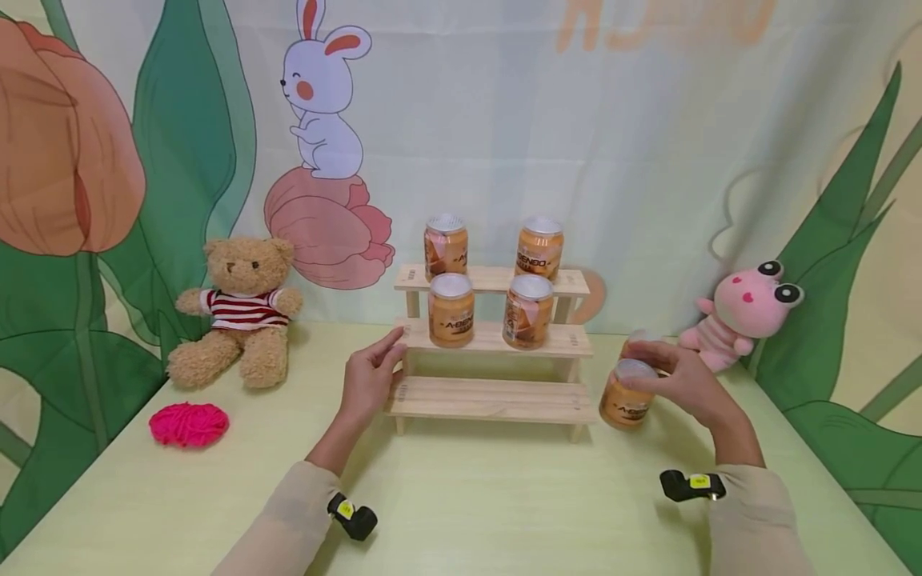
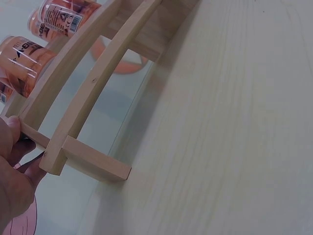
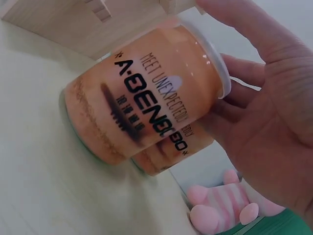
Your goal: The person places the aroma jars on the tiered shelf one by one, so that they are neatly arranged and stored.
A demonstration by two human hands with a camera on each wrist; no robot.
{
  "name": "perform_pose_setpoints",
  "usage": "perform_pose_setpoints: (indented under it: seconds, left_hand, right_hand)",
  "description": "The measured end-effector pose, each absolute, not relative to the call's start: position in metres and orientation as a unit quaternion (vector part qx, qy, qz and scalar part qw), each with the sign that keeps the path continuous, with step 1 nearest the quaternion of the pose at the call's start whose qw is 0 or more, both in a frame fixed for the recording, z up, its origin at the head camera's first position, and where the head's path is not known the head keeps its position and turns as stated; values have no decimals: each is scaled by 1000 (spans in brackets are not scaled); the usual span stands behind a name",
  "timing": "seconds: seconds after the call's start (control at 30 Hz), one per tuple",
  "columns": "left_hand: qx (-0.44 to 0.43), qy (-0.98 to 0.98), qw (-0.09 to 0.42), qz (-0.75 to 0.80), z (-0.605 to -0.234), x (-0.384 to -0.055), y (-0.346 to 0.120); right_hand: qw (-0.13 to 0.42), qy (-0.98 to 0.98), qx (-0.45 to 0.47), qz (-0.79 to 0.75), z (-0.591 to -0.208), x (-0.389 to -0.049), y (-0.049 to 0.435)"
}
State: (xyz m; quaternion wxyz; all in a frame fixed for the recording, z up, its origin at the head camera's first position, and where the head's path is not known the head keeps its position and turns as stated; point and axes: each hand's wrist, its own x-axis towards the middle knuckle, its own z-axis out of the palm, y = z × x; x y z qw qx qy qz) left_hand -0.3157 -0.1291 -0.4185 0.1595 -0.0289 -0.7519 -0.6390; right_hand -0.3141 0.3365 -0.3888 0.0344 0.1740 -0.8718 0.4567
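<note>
A three-tier wooden shelf [image 1: 497, 398] stands mid-table. My left hand [image 1: 370, 379] pinches the left end of its middle tier; the left wrist view shows the thumb and fingers [image 2: 11, 128] at the wood. Two jars with orange labels stand on the middle tier, a left jar [image 1: 451, 314] and a right jar [image 1: 529, 316]. Two more, one jar [image 1: 446, 250] and another jar [image 1: 539, 252], are on the top tier. Right of the shelf, my right hand [image 1: 680, 380] grips a similar jar [image 3: 142, 93] near its lid, slightly tilted. Another jar [image 3: 156, 155] is partly hidden behind it.
A teddy bear [image 1: 245, 312] in a striped shirt sits at the back left, with a bundle of pink yarn [image 1: 189, 424] before it. A pink plush toy [image 1: 745, 308] leans at the back right. A printed cloth backdrop [image 1: 634, 160] hangs behind the table [image 1: 519, 512].
</note>
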Motion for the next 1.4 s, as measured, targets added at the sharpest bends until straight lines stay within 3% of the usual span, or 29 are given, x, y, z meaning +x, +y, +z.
perform_pose_setpoints:
  seconds: [0.77, 1.4]
  left_hand:
    - [-24, -755, 160, -636, -419, -317, -128]
    - [-25, -750, 157, -642, -418, -315, -128]
  right_hand:
    - [-8, -827, 173, 534, -416, -320, 350]
    - [-35, -844, 162, 510, -419, -318, 350]
